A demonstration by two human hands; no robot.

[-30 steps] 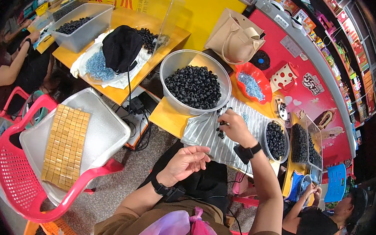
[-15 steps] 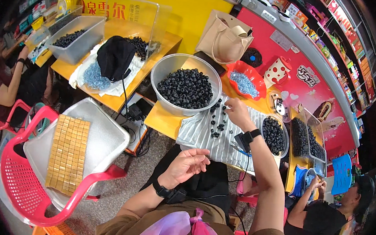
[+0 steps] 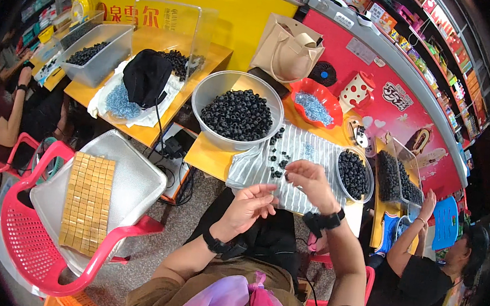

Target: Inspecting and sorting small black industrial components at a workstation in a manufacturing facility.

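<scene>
Right hand [image 3: 310, 184] is held over the striped cloth [image 3: 313, 158], fingertips pressed together; whether a bead is pinched cannot be told. Left hand [image 3: 250, 202] is raised at its 8 o'clock, fingers loosely curled, nothing visibly gripped. Loose black beads [image 3: 276, 155] are scattered on the cloth at 11 o'clock of the right hand. Big bowl [image 3: 237, 115] of beads is seen farther at 11; small bowl [image 3: 354, 174] at 2.

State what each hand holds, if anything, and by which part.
Left hand is open and empty. Right hand pinches its fingertips together above the grey striped cloth; whether a small black bead sits in that grip cannot be told.
</scene>
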